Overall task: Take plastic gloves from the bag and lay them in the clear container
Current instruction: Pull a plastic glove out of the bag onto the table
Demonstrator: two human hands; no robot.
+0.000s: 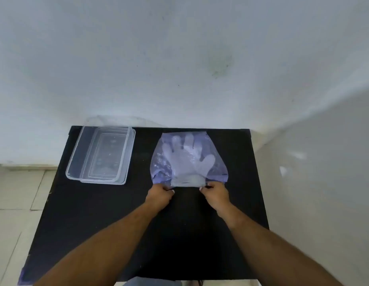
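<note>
- From the head camera, the bag (189,156) lies flat on the black table (97,223), a pale purple see-through film with its open mouth toward the person.
- The gloves (188,159) sit inside the bag as a thin whitish stack, fingers pointing away from the person, cuffs at the mouth.
- The left hand (159,196) pinches the near left corner of the bag's mouth, fingers closed on the film.
- The right hand (215,194) pinches the near right corner the same way, so the opening is stretched between them.
- The clear container (101,154) stands well to the left of the bag, open, seemingly empty, resting on what looks like its lid.
- The gloves look feather-light, limp and slippery, likely to cling together; the cuff edge at the bag's mouth seems the best place to grip.
</note>
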